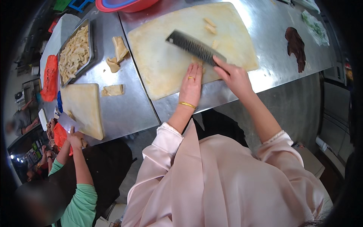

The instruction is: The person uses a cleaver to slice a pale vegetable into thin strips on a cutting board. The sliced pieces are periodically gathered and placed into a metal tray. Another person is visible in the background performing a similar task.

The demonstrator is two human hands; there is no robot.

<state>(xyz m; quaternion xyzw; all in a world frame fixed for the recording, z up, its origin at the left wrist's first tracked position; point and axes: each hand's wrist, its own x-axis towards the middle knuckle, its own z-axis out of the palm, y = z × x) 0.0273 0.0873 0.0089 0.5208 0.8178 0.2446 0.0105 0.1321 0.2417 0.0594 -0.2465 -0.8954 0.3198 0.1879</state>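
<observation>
My right hand (234,75) grips the handle end of a dark, broad-bladed cleaver (194,46), whose blade slants up and left over a large white cutting board (158,62). Flat on the board's near part, my left hand (192,82) lies with fingers extended over a pale tan food piece (197,60), just left of the blade's handle end. Whether the blade touches the food cannot be told. A few cut strips (210,28) of the same food lie farther back on the board.
Left of the board lie folded tan pieces (119,49) and a block (113,90). A metal tray (91,46) holds many cut pieces. A co-worker's hand (74,139) holds a cleaver (67,122) by a smaller board (82,107). Dark meat (295,46) lies right; a red basin (130,8) stands behind.
</observation>
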